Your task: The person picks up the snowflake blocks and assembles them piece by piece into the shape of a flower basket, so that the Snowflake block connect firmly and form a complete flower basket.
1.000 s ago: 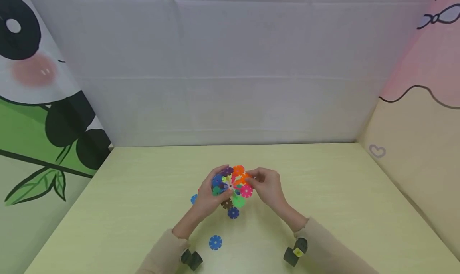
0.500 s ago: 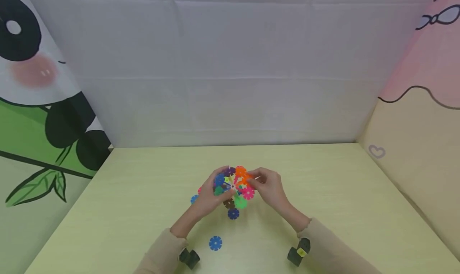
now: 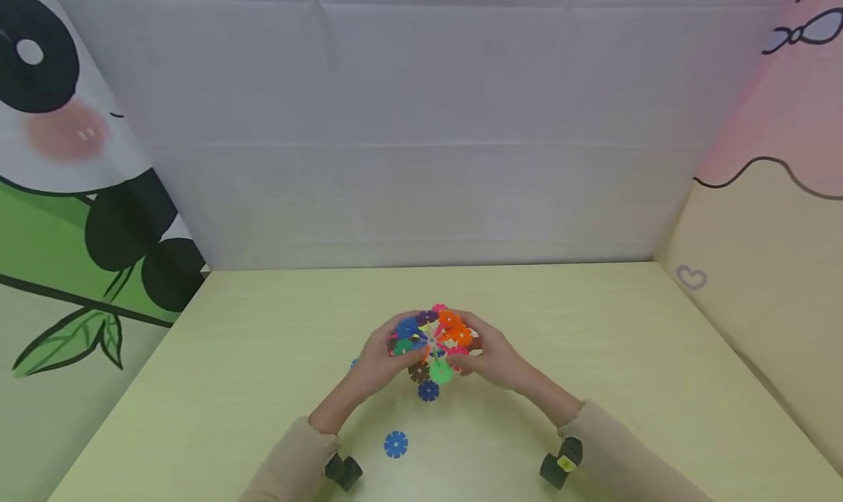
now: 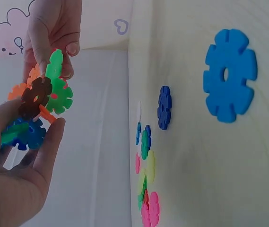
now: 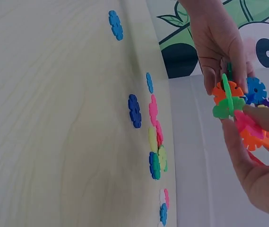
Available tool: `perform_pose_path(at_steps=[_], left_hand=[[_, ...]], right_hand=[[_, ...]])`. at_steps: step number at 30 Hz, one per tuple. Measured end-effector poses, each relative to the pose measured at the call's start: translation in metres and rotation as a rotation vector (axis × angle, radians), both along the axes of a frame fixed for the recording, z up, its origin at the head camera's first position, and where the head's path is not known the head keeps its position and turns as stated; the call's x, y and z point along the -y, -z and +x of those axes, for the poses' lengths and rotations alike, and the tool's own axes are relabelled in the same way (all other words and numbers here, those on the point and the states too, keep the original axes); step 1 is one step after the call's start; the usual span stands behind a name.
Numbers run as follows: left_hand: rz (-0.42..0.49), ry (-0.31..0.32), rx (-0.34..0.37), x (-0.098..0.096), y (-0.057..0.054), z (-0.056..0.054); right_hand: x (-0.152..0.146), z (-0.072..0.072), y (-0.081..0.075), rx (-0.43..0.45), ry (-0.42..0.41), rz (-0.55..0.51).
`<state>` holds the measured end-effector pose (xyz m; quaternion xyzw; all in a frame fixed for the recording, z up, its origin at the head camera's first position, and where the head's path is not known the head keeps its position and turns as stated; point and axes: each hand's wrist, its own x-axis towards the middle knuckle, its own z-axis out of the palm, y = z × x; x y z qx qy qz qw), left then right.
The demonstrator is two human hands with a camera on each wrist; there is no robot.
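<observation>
A rounded cluster of interlocking plastic snowflake discs [image 3: 440,370] is held up over the table between both hands. Orange, purple, blue, green, brown and pink discs show on it. My left hand [image 3: 378,363] grips its left side, thumb across the front. On the right side my right hand [image 3: 502,361] holds it, its thumb near a pink disc [image 5: 248,125]. In the left wrist view, the left fingers lie beneath a brown disc [image 4: 30,105] and a blue disc [image 4: 32,137]. The cluster's far side is hidden.
A light blue disc [image 3: 396,451] lies loose on the table [image 3: 230,385] near the front. A dark blue disc [image 3: 428,397] lies below the cluster. Several more loose discs, including a yellow one [image 5: 152,138], lie behind, mostly hidden in the head view.
My right hand has gone from pinching an orange disc at the cluster's upper right to holding its whole right side. The cluster has shifted slightly right. The left hand keeps its grip.
</observation>
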<state>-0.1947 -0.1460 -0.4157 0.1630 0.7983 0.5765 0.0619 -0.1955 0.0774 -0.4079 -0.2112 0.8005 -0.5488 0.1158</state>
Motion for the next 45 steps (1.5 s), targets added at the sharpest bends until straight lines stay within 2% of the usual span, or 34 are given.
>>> perform_pose_path(at_steps=[5, 12, 17, 20, 24, 27, 32, 36, 38, 41, 45], left_hand=[[-0.015, 0.024, -0.017, 0.005, -0.001, 0.0], [-0.015, 0.076, -0.154, 0.009, -0.008, 0.005], [-0.034, 0.036, -0.24, 0.004, -0.009, 0.007], [-0.002, 0.03, -0.252, 0.003, -0.008, 0.006], [0.028, 0.043, -0.239, 0.001, -0.01, 0.007], [0.052, 0.053, -0.223, 0.0, -0.011, 0.009], [0.081, 0.057, -0.233, -0.001, -0.012, 0.011], [0.057, 0.021, -0.223, -0.003, -0.011, 0.011], [0.041, -0.014, -0.191, -0.004, -0.011, 0.011], [0.022, -0.065, -0.105, -0.005, -0.012, 0.011], [0.041, -0.067, 0.044, -0.006, -0.012, 0.012]], right_hand=[[0.001, 0.002, 0.003, 0.037, -0.008, -0.066], [0.0, 0.003, 0.006, 0.004, 0.017, -0.065], [0.001, 0.003, 0.007, -0.034, -0.004, -0.091], [0.001, 0.004, 0.004, 0.031, -0.016, -0.117], [-0.001, 0.005, -0.002, 0.166, -0.024, -0.15], [-0.001, 0.005, -0.005, 0.224, -0.009, -0.172], [-0.001, 0.003, -0.002, 0.234, 0.044, -0.208], [-0.001, 0.003, 0.001, 0.224, 0.068, -0.238], [0.0, 0.002, 0.003, 0.21, 0.068, -0.256], [0.001, 0.003, 0.005, 0.175, 0.076, -0.275], [0.003, 0.005, 0.009, 0.075, 0.082, -0.277]])
